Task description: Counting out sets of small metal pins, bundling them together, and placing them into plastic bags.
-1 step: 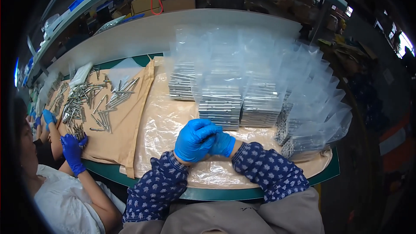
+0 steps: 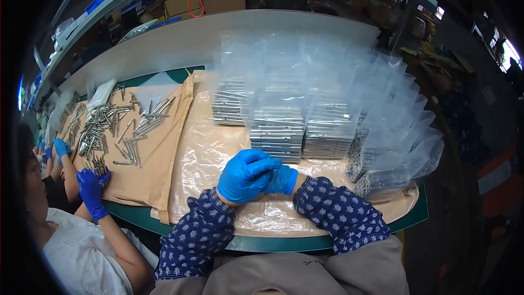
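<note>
Left hand (image 2: 246,175) covers right hand (image 2: 282,179), seemingly just below bagged stacks (image 2: 278,131).

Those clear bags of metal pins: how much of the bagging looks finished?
Done: several rows of filled clear bags stand behind the hands. In hand: the left hand and right hand are clasped together; anything between them is hidden. Left: loose metal pins on the brown paper.

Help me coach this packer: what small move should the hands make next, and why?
Probably part the hands: the left hand covers the right hand over the plastic sheet, hiding any grip. The nearest stack of filled bags lies just beyond.
</note>
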Action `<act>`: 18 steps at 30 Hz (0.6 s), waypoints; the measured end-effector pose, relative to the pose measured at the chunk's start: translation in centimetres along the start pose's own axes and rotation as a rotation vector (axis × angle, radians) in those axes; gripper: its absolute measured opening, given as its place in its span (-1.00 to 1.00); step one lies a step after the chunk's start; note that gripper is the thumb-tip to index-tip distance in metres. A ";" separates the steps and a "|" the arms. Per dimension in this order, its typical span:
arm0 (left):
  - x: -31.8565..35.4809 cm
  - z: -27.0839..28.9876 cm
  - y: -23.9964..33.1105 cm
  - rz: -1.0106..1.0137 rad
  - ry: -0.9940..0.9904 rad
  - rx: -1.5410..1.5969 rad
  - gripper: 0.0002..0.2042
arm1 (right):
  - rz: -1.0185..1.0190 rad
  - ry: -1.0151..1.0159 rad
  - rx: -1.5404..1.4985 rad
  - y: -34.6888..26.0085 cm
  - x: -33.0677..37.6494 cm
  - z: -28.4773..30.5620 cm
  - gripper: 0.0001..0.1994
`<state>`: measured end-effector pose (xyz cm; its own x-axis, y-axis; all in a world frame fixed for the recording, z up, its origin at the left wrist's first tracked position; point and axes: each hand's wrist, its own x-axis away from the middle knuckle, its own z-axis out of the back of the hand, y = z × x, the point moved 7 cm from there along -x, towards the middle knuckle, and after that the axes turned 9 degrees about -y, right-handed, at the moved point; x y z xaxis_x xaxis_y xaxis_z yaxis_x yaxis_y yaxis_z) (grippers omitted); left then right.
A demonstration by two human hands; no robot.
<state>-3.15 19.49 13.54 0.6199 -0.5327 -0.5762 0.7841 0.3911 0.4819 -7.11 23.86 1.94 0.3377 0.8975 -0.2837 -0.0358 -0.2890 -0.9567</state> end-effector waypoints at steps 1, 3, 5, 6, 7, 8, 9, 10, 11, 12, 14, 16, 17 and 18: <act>-0.2 0.1 0.0 -0.047 -0.048 0.054 -0.70 | 0.047 -0.010 0.249 -1.3 -0.1 0.3 -0.58; -0.2 1.1 0.0 -0.072 -0.080 0.139 -0.68 | 0.193 0.070 0.527 -3.8 -0.7 -0.7 -0.59; 0.4 1.7 0.1 -0.027 -0.030 0.144 -0.64 | 0.478 0.193 0.668 -9.0 -1.2 -2.9 -0.66; 0.7 1.5 -0.4 0.009 0.029 0.048 -0.64 | 0.200 0.206 0.538 -5.2 -1.6 -1.6 -0.70; 0.4 1.0 -0.7 0.041 0.048 0.017 -0.64 | 0.024 0.221 0.639 -2.7 -1.2 -0.4 -0.72; -0.2 0.8 -0.7 0.081 0.072 -0.027 -0.64 | -0.146 0.219 0.731 -1.1 -1.4 0.4 -0.74; 0.1 0.8 -1.0 0.107 0.085 -0.041 -0.64 | -0.131 0.174 0.641 -2.4 -1.4 0.1 -0.73; 0.5 0.6 -1.2 0.069 0.061 0.006 -0.65 | -0.125 0.139 0.628 -2.0 -1.1 0.0 -0.73; 0.6 0.9 -1.0 0.029 0.041 0.038 -0.66 | -0.096 0.144 0.628 -1.8 -1.1 0.1 -0.73; 0.6 0.7 -1.0 0.006 0.015 0.024 -0.66 | -0.076 0.154 0.630 -1.0 -0.6 0.5 -0.72; 0.3 0.8 -1.0 -0.004 -0.015 0.099 -0.65 | -0.028 0.162 0.619 1.0 0.0 0.9 -0.71; 0.4 0.8 -1.0 -0.045 0.002 0.212 -0.65 | 0.031 0.168 0.595 2.1 0.2 1.1 -0.69; 0.5 0.3 -1.0 -0.043 -0.013 0.313 -0.65 | 0.032 0.127 0.534 2.2 0.3 1.0 -0.67; 0.4 0.0 -0.9 -0.046 -0.026 0.416 -0.65 | 0.031 0.089 0.477 1.5 0.6 0.9 -0.65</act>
<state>-3.61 18.94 12.85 0.5793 -0.5630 -0.5894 0.7284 0.0331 0.6844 -7.76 24.31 0.30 0.4078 0.8531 -0.3254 -0.4672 -0.1112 -0.8771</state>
